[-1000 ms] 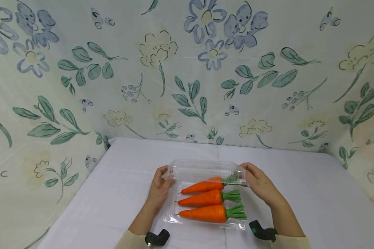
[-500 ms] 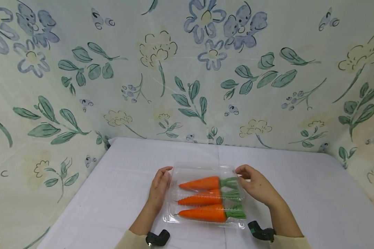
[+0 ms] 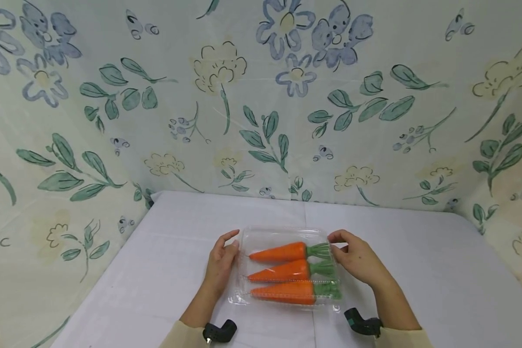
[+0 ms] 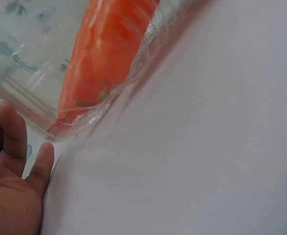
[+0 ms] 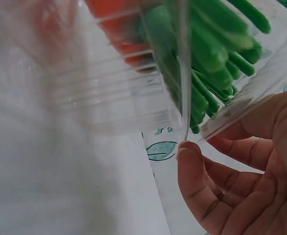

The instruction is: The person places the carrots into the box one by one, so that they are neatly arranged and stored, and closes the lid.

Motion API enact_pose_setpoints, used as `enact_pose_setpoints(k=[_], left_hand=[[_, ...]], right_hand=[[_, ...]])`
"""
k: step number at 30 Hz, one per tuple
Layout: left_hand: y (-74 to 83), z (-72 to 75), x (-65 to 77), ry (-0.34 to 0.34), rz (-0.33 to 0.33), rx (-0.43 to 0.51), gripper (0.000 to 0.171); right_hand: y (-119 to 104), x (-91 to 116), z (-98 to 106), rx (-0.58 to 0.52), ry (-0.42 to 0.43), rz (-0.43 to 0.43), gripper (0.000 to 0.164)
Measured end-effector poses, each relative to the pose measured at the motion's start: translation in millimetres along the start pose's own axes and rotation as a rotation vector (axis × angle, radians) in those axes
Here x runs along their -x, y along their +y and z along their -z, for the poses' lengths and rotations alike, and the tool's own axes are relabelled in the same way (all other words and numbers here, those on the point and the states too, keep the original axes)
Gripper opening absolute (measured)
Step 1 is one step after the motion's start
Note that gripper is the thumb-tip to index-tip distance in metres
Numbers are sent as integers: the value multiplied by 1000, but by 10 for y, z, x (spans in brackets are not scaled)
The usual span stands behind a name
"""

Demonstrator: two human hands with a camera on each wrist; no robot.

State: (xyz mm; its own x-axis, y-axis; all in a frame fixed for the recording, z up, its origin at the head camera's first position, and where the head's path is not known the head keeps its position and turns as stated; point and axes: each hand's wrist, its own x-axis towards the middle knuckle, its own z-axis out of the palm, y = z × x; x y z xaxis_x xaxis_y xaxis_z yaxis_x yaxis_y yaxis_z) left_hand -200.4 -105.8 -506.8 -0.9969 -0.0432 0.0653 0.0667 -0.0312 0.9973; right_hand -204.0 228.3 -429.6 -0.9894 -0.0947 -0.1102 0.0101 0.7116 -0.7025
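Observation:
A clear plastic clamshell box (image 3: 282,234) lies on the white cloth with three orange carrots inside: a far carrot (image 3: 282,252), a middle carrot (image 3: 282,271) and a near carrot (image 3: 282,293), green tops to the right. Its see-through lid lies over them, front edge low across the nearer carrots. My left hand (image 3: 219,261) rests along the box's left side, fingers fairly straight; in the left wrist view its fingertips (image 4: 46,149) are at the box corner. My right hand (image 3: 358,256) holds the far right corner, fingers curled at the clear rim.
A white cloth (image 3: 178,241) covers the table. Behind it hangs a flowered curtain (image 3: 261,96), which also runs along both sides. A black wrist device (image 3: 219,332) sits on the left wrist and another device (image 3: 363,322) on the right, near cream sleeves.
The lid has swung down toward me, its front edge moving from behind the carrots to over the nearer ones. My left fingers have loosened and straightened. The right hand stays at its corner.

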Motion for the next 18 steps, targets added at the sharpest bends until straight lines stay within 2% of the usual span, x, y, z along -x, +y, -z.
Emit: enact_pose_setpoints(k=[7, 10, 15, 18], left_hand=[[-11, 19, 7, -66, -93, 78, 44], [-8, 25, 11, -102, -110, 90, 47], [9, 34, 22, -149, -97, 61, 52], [8, 34, 20, -145, -75, 50, 54]], right_hand=[[-20, -4, -26, 44, 18, 2, 37], [-20, 5, -45, 39, 6, 13, 41], [-12, 16, -83, 39, -14, 33, 46], [-13, 20, -91, 39, -20, 30, 47]])
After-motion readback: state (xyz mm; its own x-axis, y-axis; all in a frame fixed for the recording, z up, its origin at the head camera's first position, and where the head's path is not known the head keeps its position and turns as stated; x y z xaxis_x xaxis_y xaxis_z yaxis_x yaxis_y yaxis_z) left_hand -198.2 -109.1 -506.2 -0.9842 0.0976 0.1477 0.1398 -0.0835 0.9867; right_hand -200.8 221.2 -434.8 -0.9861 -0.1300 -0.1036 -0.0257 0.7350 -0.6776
